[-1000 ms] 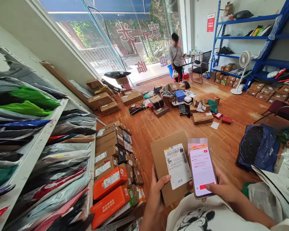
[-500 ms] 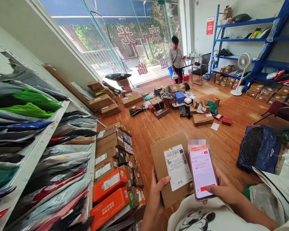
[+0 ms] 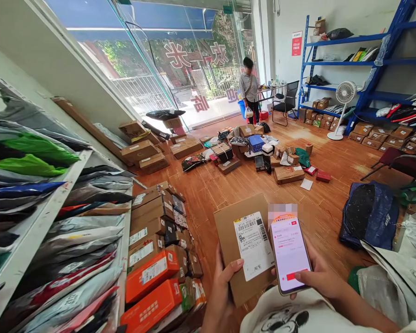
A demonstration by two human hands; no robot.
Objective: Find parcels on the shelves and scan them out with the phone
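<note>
My left hand (image 3: 226, 274) is closed on a flat brown cardboard package (image 3: 226, 231), its thumb on the front face. A white shipping label (image 3: 253, 245) with barcodes and print covers much of that face. To the right, my right hand (image 3: 314, 273) grips a smartphone (image 3: 291, 256) held upright. Its lit screen shows a pale page with a red button low down, and my right thumb rests at that button. The phone's left edge is close beside the package. Most fingers of both hands are hidden behind what they hold.
Shelves of bagged parcels (image 3: 90, 231) stand at left, with stacked boxes (image 3: 152, 268) beside them. Mixed parcels (image 3: 256, 148) lie on the wooden floor ahead. A person (image 3: 249, 90) stands near the glass front. A white fan (image 3: 345, 95), blue racks (image 3: 346, 63) and a dark blue bag (image 3: 370, 217) are right.
The view has shifted slightly, so the room sits a little lower and further left. Both hands keep their hold on the package and the phone. The right thumb remains by the red button.
</note>
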